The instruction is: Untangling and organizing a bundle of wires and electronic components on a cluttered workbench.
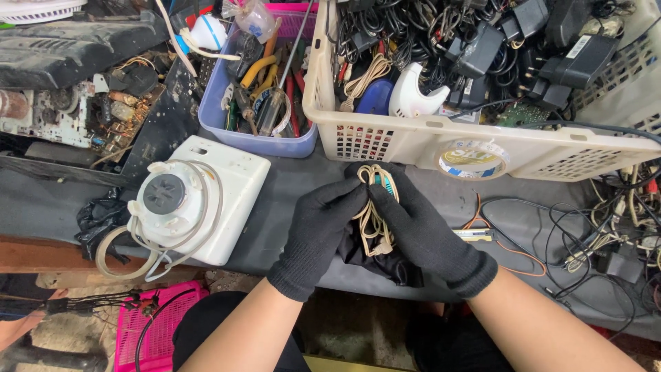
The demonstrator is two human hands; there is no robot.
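Both my hands wear black gloves and meet over the grey workbench (289,200). My left hand (315,234) and my right hand (420,231) together hold a small coiled bundle of beige cable (372,217) with a teal part near its top. The left fingers pinch the bundle's upper left side. The right fingers wrap its upper right side. The cable's loose end with a small plug hangs down between my palms. A piece of black cloth or plastic (375,262) lies under my hands.
A beige basket (413,141) full of black adapters and cables stands behind, with a tape roll (471,160) at its front. A lilac bin of hand tools (258,141) sits left of it. A white appliance (200,196) lies at left; loose wires (585,234) at right.
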